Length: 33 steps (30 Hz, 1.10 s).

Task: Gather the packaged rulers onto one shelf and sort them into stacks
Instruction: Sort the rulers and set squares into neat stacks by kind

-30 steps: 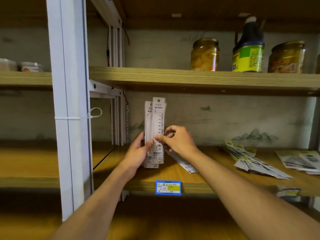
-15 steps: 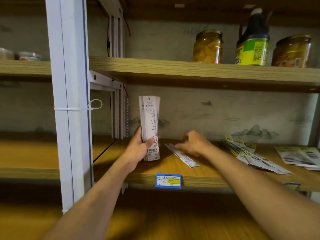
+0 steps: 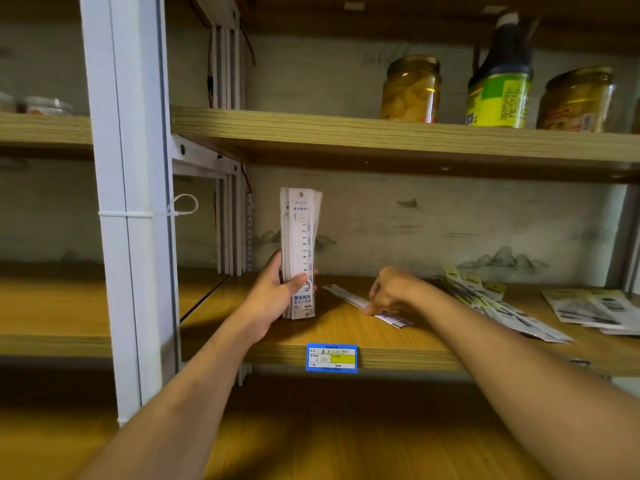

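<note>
A wooden shelf (image 3: 433, 344) on a white metal rack, backed by a pale wall with faint mountain prints, carries a blue price tag (image 3: 331, 357) on its front edge; everything below is placed from that tag. There is only the head view.

Just above and left of the tag, the left hand (image 3: 273, 296) grips a bundle of packaged rulers (image 3: 300, 251) upright, thumb across the front and fingers curled behind, its lower end on the board. Above and right of the tag a loose ruler (image 3: 349, 299) lies flat; the right hand (image 3: 393, 289) has curled fingers pressing its near end, though whether it is pinched I cannot tell. Further right lie yellow-tagged packets (image 3: 485, 299).

To do this well, I would slide the ruler's end off the board to get a finger under, then square it against the bundle.
</note>
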### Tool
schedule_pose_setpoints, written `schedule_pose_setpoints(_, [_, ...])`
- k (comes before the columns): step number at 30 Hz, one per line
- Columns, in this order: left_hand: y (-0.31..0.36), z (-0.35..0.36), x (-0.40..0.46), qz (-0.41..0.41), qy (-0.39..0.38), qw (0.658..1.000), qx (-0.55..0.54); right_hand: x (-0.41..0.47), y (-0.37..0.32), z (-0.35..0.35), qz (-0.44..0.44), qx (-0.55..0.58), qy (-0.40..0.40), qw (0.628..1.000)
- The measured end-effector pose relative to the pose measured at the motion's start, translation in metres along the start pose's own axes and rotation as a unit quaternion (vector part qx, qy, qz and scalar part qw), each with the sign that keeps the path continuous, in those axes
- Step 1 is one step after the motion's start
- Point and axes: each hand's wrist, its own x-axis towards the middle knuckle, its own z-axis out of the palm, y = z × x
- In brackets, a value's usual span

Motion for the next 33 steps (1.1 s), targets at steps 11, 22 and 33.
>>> schedule_pose_setpoints(11, [-0.001,0.000,0.001,-0.003,0.002,1.000,0.009,0.003,0.003,-0.009,0.042,0.068,-0.099,0.992])
schedule_pose_setpoints(22, [0.002,-0.001,-0.002,-0.016,-0.005,0.999,-0.029,-0.029,-0.022,0.011,-0.145,0.514,0.101,0.840])
schedule_pose_setpoints(33, [0.000,-0.001,-0.003,0.039,-0.041,0.998,-0.008,-0.028,-0.050,0.039,-0.175,0.458,0.152,0.859])
